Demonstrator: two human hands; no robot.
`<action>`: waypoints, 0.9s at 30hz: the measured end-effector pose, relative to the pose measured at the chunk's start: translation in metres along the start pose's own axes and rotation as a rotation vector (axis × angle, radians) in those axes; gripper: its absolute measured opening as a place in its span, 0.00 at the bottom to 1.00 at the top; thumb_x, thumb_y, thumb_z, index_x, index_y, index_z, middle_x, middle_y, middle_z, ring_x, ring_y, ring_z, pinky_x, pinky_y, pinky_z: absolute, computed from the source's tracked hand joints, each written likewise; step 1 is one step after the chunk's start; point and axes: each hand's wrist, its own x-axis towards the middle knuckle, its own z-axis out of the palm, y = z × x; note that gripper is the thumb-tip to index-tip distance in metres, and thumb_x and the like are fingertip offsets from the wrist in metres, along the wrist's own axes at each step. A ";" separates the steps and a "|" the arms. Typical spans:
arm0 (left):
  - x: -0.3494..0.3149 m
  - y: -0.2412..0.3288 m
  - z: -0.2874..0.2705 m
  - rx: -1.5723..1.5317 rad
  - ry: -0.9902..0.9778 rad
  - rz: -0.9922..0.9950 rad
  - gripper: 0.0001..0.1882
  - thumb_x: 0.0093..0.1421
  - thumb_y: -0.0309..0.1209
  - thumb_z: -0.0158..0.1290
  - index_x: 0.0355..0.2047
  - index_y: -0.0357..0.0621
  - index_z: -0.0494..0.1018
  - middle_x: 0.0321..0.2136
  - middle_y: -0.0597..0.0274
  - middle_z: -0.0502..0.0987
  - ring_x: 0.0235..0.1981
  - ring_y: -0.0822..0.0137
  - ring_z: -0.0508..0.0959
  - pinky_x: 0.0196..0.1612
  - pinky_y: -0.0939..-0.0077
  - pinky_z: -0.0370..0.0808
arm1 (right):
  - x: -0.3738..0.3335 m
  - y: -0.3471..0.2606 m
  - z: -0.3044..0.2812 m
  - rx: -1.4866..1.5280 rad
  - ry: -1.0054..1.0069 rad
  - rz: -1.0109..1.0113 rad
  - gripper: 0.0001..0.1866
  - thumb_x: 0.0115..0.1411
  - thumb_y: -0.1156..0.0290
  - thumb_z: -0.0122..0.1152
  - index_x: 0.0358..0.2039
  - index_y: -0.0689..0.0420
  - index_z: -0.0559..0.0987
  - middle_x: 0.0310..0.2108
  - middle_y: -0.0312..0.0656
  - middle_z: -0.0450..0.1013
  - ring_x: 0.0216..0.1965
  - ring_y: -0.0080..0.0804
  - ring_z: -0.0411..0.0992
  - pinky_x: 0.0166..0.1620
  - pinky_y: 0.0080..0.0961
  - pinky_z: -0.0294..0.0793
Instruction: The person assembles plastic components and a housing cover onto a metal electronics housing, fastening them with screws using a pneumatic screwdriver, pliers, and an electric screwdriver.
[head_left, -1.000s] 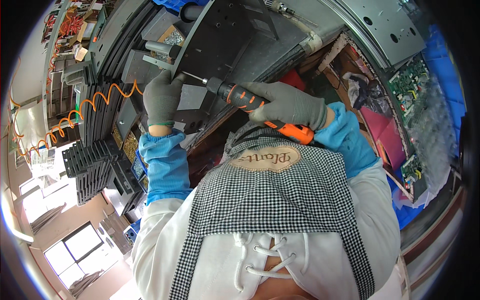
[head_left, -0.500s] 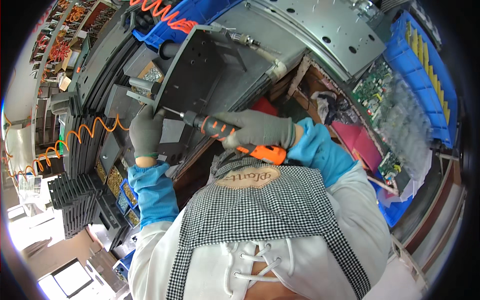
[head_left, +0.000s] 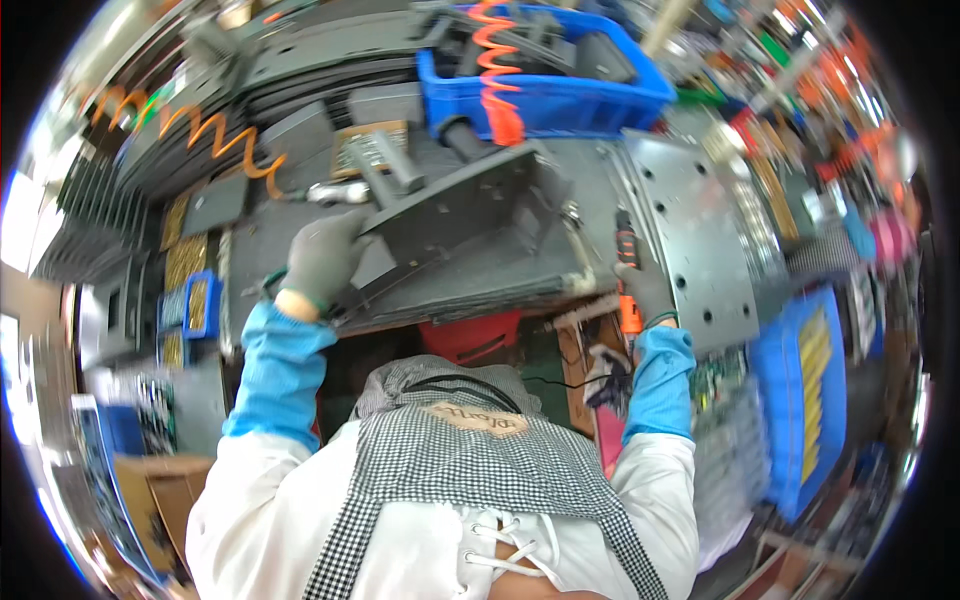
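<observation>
My left hand (head_left: 326, 258), in a grey glove, closes on the near left corner of a dark grey sheet-metal panel (head_left: 455, 215) with bent edges. The panel is tilted up off the bench, with two grey cylinder-like parts (head_left: 398, 165) by its far left side. Out to the right, my right hand (head_left: 652, 288), gloved too, grips an orange and black electric screwdriver (head_left: 627, 250). The tool stands away from the panel, beside a large flat metal plate (head_left: 700, 245) with a row of holes. Blur hides the screwdriver's tip.
A blue bin (head_left: 550, 105) of dark parts stands at the back, with an orange coiled hose (head_left: 497, 80) hanging before it. Small boxes of fasteners (head_left: 203, 305) sit at the left. Another blue crate (head_left: 800, 400) with yellow strips is at the right, near circuit boards.
My right hand has carried the screwdriver away from the panel's left end, out to the right. The view has turned, and the panel now lies more crosswise, still in my left hand.
</observation>
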 end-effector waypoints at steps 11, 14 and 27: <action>0.003 0.021 0.003 0.039 -0.068 -0.113 0.10 0.61 0.37 0.54 0.41 0.56 0.80 0.33 0.56 0.82 0.39 0.48 0.83 0.41 0.54 0.78 | 0.102 -0.113 0.028 0.050 0.153 -0.486 0.27 0.65 0.74 0.57 0.65 0.66 0.70 0.59 0.49 0.71 0.57 0.39 0.72 0.58 0.32 0.72; 0.004 0.026 -0.002 -0.016 -0.146 -0.147 0.11 0.63 0.36 0.53 0.43 0.55 0.80 0.37 0.56 0.82 0.42 0.49 0.82 0.45 0.55 0.77 | 0.069 -0.192 0.056 -0.086 -0.020 -0.997 0.28 0.65 0.68 0.61 0.64 0.65 0.71 0.59 0.51 0.72 0.57 0.46 0.73 0.61 0.37 0.70; 0.001 0.022 -0.013 -0.004 -0.175 -0.172 0.11 0.64 0.39 0.54 0.44 0.57 0.81 0.37 0.57 0.83 0.43 0.49 0.83 0.44 0.55 0.79 | 0.076 -0.246 0.154 -0.750 -0.502 -1.111 0.15 0.55 0.61 0.67 0.39 0.56 0.83 0.37 0.49 0.77 0.44 0.53 0.75 0.47 0.47 0.73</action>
